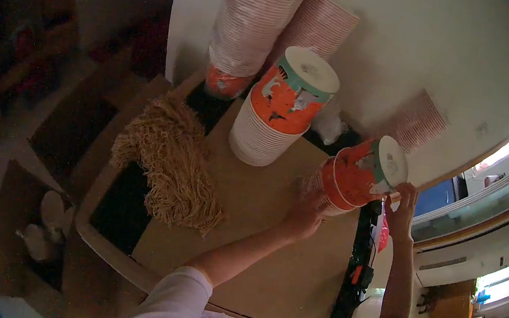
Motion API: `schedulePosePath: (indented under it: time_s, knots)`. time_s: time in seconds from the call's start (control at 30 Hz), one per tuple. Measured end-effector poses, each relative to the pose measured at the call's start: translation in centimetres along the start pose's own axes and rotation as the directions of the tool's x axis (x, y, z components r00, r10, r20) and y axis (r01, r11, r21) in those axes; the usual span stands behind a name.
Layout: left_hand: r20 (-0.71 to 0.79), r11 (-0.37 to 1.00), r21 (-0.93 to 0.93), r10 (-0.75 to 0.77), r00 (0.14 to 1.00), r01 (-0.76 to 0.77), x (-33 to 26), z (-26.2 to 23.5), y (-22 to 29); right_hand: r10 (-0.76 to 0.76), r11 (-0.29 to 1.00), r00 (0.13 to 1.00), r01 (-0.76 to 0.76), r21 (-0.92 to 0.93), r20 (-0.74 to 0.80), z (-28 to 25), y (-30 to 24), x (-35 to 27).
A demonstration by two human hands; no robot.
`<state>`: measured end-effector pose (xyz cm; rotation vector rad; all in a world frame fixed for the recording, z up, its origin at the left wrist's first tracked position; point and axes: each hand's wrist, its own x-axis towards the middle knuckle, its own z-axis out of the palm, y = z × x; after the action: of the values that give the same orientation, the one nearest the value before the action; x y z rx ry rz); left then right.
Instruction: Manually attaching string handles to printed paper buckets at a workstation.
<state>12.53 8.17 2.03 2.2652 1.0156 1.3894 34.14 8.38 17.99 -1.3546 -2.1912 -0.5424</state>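
My left hand (305,215) grips the wide end of a short stack of orange printed paper cups (356,173) that lies tilted on its side, bottom up and to the right. My right hand (402,209) holds the top cup near its white base (392,160). Both hands are over the right part of a brown cardboard sheet (256,237). A taller upside-down stack of the same cups (284,108) stands just left of it on the cardboard.
Two long stacks of cups (253,29) lean against the white wall behind. A heap of straw-coloured shredded filler (173,160) lies on the left of the cardboard. Open cardboard boxes (77,127) are at the left, a window (491,186) at the right.
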Motion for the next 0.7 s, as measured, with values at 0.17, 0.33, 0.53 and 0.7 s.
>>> schedulePosePath:
  time_s: [0.17, 0.33, 0.53, 0.7]
  knots:
    - [-0.138, 0.99, -0.116, -0.091, 0.986, 0.075, 0.7, 2.8, -1.5, -0.039, 0.999, 0.999, 0.039, -0.023, 0.012, 0.5, 0.5, -0.3]
    - [0.122, 0.709, -0.434, -0.565, 0.816, 0.555, 5.1, 3.9, -6.3, -0.039, 0.999, 0.999, 0.039, -0.006, 0.018, 1.0, 0.2, -0.2]
    - [-0.151, 0.769, -0.434, -0.576, 0.803, 0.47, 6.8, 5.0, -7.7, -0.038, 0.998, 0.999, 0.037, 0.044, 0.022, 1.0, 0.7, 0.1]
    - [-0.213, 0.799, -0.387, -0.564, 0.798, 0.461, 6.8, 4.7, -7.9, -0.068, 0.998, 0.997, 0.069, -0.005, 0.025, 1.7, 1.1, -0.2]
